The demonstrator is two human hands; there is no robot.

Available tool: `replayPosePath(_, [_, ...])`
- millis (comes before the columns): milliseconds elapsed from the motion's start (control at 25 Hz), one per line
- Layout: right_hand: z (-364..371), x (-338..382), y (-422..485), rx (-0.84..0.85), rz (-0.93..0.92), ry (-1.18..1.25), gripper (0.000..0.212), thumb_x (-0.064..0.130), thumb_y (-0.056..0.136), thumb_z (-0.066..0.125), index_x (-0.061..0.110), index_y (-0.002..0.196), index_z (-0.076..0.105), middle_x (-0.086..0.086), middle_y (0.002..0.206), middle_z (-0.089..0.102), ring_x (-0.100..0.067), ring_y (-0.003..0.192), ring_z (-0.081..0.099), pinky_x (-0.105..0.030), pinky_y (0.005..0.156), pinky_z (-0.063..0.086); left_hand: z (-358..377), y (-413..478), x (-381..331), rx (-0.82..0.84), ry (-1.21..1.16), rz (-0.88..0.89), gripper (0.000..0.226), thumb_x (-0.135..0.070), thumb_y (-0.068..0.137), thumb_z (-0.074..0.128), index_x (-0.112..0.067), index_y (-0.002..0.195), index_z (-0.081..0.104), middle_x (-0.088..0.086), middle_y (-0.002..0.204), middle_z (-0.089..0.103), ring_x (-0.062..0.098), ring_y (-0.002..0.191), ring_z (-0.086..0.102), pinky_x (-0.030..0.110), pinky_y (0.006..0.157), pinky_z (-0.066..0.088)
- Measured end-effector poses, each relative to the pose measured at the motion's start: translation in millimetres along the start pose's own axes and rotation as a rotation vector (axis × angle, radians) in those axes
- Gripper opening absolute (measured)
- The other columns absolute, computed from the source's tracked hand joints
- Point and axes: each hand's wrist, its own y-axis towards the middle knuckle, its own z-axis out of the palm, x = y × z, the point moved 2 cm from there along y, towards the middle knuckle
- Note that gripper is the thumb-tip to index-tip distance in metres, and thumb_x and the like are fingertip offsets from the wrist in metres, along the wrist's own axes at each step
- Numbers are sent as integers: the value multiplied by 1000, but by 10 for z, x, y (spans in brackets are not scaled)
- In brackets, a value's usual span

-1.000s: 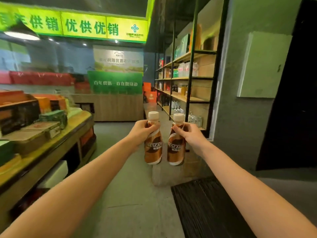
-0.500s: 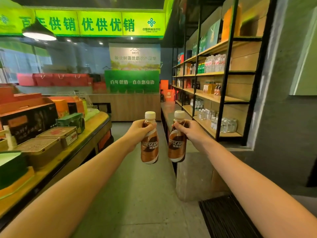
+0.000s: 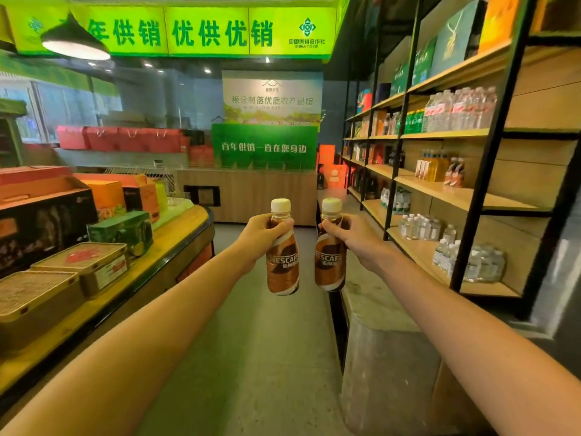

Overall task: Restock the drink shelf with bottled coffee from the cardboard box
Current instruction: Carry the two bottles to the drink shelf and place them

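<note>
You've swung left and stepped into the aisle: the drink shelf (image 3: 465, 196) now fills your right side, and the grey wall and dark doorway have dropped from sight.

One head-worn view — looking forward down the aisle floor (image 3: 251, 357), drink shelf (image 3: 440, 196) close at right.

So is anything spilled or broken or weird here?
Nothing stands out. The left hand and right hand each hold a capped coffee bottle nearly upright, and the shelf bottles stand in neat rows.
</note>
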Motion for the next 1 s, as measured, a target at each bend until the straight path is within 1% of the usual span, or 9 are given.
replayPosePath(120, [34,-315,710,-6,30,7,36,29,89,61,9,119,60,-10,113,66,-25,108,59,-38,93,45,22,699,272,3,-3,-7,6,-26,92,55,-20,91,58,2,91,64,13,85,61,22,67,46])
replayPosePath(320, [156,-814,2065,4,63,-22,30,27,90,60,13,116,60,-6,110,66,-23,108,59,-37,93,44,-7,2187,820,39,-9,14,6,-26,92,54,-23,89,58,1,93,64,14,86,61,22,68,46])
replayPosePath(480, [220,-1066,3224,-75,67,-8,25,26,89,61,17,112,60,-5,109,65,-23,108,59,-35,91,44,-93,3464,1093,107,-17,42,5,-24,93,54,-21,92,58,5,97,65,13,85,61,24,71,47])
replayPosePath(560, [212,-1165,3794,-119,78,15,24,26,89,61,17,112,60,-5,110,65,-23,109,58,-35,91,44,-118,4084,1155,132,-15,47,5,-23,93,54,-21,90,57,2,93,65,11,83,61,25,71,46])
replayPosePath(640, [175,-1291,4284,-149,103,4,28,28,89,61,18,115,59,-5,115,64,-23,110,57,-38,95,44,-83,4631,1219,158,-10,40,7,-22,94,53,-22,88,57,-1,88,64,10,81,61,22,67,45])
replayPosePath(760, [61,-1555,5010,-186,119,12,28,27,90,60,18,116,58,-6,116,63,-22,109,56,-38,94,43,58,5436,1396,186,-16,32,8,-21,94,53,-22,87,57,-2,88,64,10,81,61,21,65,44])
replayPosePath(840, [-52,-1779,5482,-202,117,13,26,26,90,60,19,115,58,-6,115,64,-23,111,57,-40,96,44,212,5961,1549,197,-21,32,9,-20,93,53,-21,86,58,-1,88,64,9,80,61,20,64,44])
replayPosePath(1000, [-391,-2306,6489,-230,100,8,18,24,90,60,19,108,58,-2,104,64,-23,109,58,-38,92,44,667,7057,1849,222,-36,45,9,-21,93,53,-22,86,58,-1,88,64,10,81,61,21,64,44])
